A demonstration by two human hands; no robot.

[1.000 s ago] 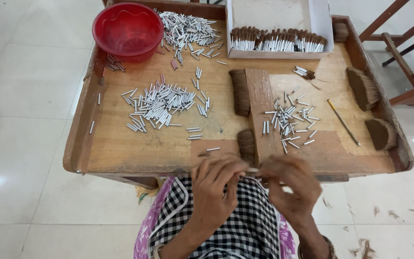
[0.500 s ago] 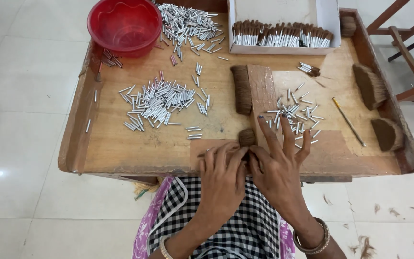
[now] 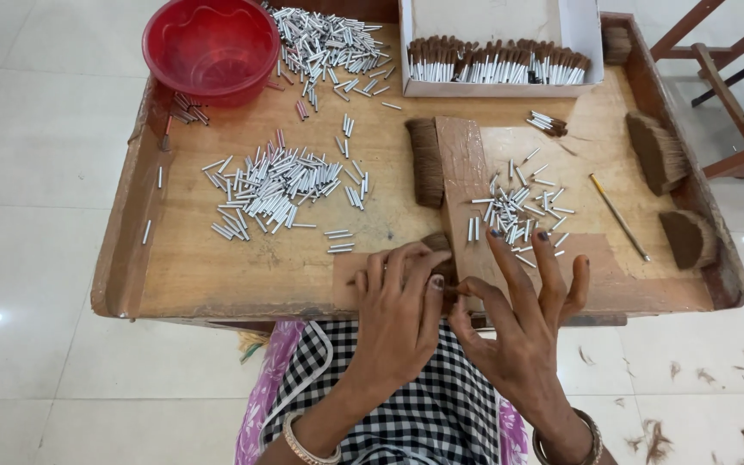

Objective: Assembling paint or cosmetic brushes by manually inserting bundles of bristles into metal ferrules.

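Left hand: I see my left hand (image 3: 399, 297) at the near edge of the wooden surface (image 3: 217, 258), fingers curled down over a small tuft of brown bristles (image 3: 437, 244) — pinching it.
Right hand: my right hand (image 3: 523, 314) meets the left at that tuft, thumb and forefinger closed toward it, the other fingers spread loose.
Tuft: it sits at the near end of the upright wooden block (image 3: 462, 185), touching both hands.
Just ahead: a scatter of small metal tubes (image 3: 518, 207) lies right beyond my right fingertips.
Left side: a bigger heap of metal tubes (image 3: 273, 185), well apart.
Far side: red plastic bowl (image 3: 210, 47) and a white tray of finished brushes (image 3: 497, 62).
Right edge: brown bristle bundles (image 3: 658, 153) and a thin stick (image 3: 620, 217).
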